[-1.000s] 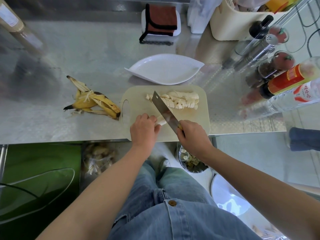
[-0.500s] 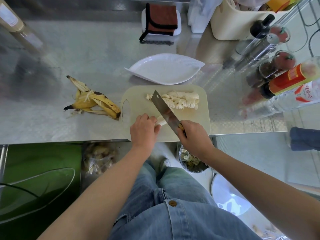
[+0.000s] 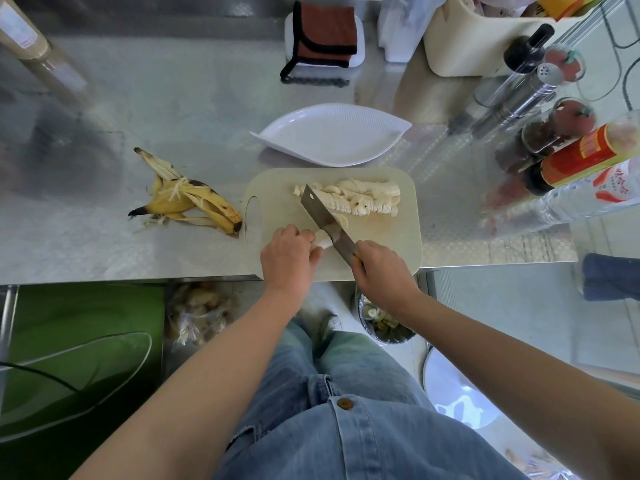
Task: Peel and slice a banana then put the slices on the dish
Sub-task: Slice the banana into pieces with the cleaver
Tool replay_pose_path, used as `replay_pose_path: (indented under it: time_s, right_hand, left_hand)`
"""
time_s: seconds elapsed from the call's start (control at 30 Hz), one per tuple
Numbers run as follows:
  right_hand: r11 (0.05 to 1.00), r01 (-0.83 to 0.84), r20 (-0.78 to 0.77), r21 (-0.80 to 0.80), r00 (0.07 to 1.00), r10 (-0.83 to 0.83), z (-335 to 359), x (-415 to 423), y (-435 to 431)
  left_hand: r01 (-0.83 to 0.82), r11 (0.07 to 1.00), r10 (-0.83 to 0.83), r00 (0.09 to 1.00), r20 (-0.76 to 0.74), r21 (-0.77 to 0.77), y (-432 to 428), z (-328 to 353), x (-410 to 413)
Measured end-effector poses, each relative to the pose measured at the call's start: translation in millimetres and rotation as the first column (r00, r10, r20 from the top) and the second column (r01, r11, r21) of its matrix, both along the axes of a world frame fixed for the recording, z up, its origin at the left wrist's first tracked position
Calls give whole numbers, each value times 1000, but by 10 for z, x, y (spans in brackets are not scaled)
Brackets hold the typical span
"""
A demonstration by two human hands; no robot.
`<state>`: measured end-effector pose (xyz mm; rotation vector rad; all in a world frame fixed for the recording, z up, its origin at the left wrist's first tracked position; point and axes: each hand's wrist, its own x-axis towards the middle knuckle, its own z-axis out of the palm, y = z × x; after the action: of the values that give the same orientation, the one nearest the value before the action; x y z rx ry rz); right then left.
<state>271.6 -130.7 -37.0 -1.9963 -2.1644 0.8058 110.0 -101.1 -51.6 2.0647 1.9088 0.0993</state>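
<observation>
Barely shifted, our knife [image 3: 322, 213] bears on the banana stub [image 3: 322, 241], likely soft and slippery, near the bench's [image 3: 173, 109] front edge; our left fingers [image 3: 304, 237] hold its end, right fingers [image 3: 362, 259] clench the handle [image 3: 356, 253]; slices [image 3: 360, 199] behind.

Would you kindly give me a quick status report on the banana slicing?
Left hand holds banana stub on cutting board. Right hand grips knife, blade at stub. Slices piled on board; dish bare. Nothing in the way.
</observation>
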Motion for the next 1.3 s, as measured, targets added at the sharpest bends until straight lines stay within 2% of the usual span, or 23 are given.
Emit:
replay_pose_path:
  time_s: [0.37, 0.9, 1.13, 1.3]
  right_hand:
    - [996, 17, -82, 85, 997, -10, 97, 61, 0]
    - [1000, -9, -22, -6, 1000, 9, 15, 19, -16]
    - [997, 25, -81, 71, 997, -19, 92, 47, 6]
    - [997, 0, -68, 77, 998, 5, 112, 49, 25]
  left_hand:
    - [12, 1000, -12, 999, -37, 5, -1, 18, -6]
    - [1, 1000, -1, 1000, -8, 3, -3, 17, -4]
    - [3, 1000, -3, 1000, -19, 2, -10, 25, -6]
    - [8, 1000, -8, 1000, -26, 0, -10, 19, -4]
